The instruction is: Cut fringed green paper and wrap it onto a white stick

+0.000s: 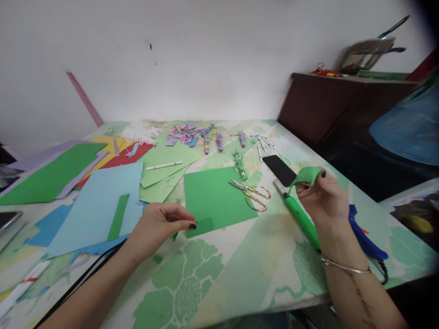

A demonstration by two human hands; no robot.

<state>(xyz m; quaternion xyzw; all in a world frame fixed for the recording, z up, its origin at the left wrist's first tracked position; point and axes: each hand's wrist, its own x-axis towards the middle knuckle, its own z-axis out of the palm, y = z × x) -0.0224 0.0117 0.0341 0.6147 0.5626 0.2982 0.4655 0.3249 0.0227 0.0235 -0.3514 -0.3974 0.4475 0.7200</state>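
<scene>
My right hand (325, 196) is raised at the right, thumb and fingers closed on a curled green paper strip (307, 175). At the lower left edge of a green paper sheet (216, 192), my left hand (164, 221) is closed in a pinch. A faint darker rectangle shows on the sheet beside those fingertips; whether it is a clear film or a shadow, I cannot tell. Gold-handled scissors (252, 192) lie partly on the sheet, blades parted. Just left of my right hand is a green-handled tool (302, 221). Another green strip (118, 217) rests on light blue paper (99, 196).
A black phone (279, 170) and several white markers (264, 144) lie at right. Decorated paper rolls (220, 142), a green wrapped roll (240, 165) and paper scraps (187, 135) are toward the wall. Coloured sheets (58, 171) are stacked left. A blue-handled tool (366, 240) lies beyond my right wrist.
</scene>
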